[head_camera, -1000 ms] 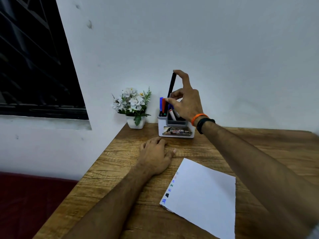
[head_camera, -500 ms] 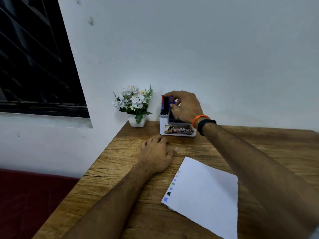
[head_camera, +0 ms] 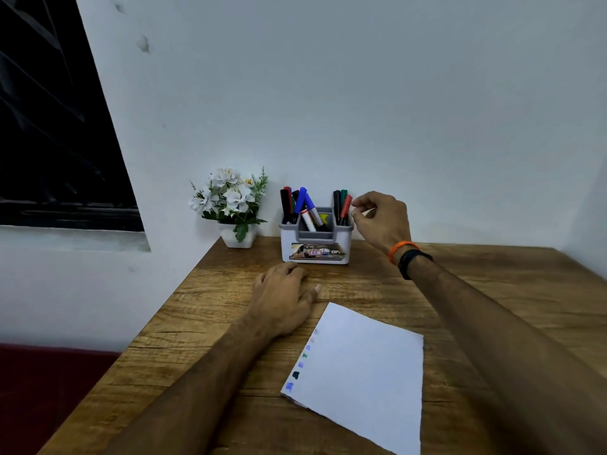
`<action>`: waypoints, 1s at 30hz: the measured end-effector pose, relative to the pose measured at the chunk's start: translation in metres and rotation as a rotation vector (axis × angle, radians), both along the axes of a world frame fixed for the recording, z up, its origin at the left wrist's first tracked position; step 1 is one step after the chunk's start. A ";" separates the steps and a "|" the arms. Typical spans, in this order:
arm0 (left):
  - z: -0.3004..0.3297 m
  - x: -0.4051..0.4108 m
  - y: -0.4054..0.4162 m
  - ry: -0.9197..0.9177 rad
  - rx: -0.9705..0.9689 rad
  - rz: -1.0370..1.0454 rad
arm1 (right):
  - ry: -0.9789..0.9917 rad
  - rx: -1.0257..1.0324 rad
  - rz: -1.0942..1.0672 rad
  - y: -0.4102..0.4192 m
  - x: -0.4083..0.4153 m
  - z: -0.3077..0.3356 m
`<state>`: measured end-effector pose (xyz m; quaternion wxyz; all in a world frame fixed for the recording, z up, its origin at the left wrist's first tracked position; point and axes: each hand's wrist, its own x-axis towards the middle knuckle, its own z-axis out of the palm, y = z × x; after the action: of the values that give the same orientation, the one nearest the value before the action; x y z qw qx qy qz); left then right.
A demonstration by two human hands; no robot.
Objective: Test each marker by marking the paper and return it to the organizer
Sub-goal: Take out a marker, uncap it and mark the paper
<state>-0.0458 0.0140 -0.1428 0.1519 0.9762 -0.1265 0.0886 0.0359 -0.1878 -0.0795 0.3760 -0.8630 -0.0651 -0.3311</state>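
A white and grey organizer (head_camera: 315, 249) stands at the back of the wooden table, near the wall. Its left compartment holds black, red and blue markers (head_camera: 297, 203); a white-bodied marker leans in the middle one. The right compartment holds black, green and red markers. My right hand (head_camera: 381, 221) is beside that compartment, and its index fingertip and thumb pinch the top of the red marker (head_camera: 345, 207), which still stands in the organizer. My left hand (head_camera: 284, 298) rests palm down on the table in front of the organizer. The white paper (head_camera: 364, 372) lies near me, with several coloured test marks along its left edge.
A small white pot of white flowers (head_camera: 234, 205) sits left of the organizer at the table's back corner. The table (head_camera: 492, 290) meets the wall behind. A dark window is at the far left, and a dark red seat lies below the table's left edge.
My right hand lowered a black marker into the organizer's left compartment, let it go, then moved right to the red marker in the right compartment. The left hand stayed put.
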 end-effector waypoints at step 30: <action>-0.005 0.001 -0.006 -0.004 0.010 -0.062 | 0.134 0.270 0.265 0.001 0.002 0.018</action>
<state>-0.0444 0.0084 -0.1474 0.1493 0.9725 -0.1575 0.0850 0.0375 -0.1864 -0.0615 0.5321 -0.8088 -0.1081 -0.2260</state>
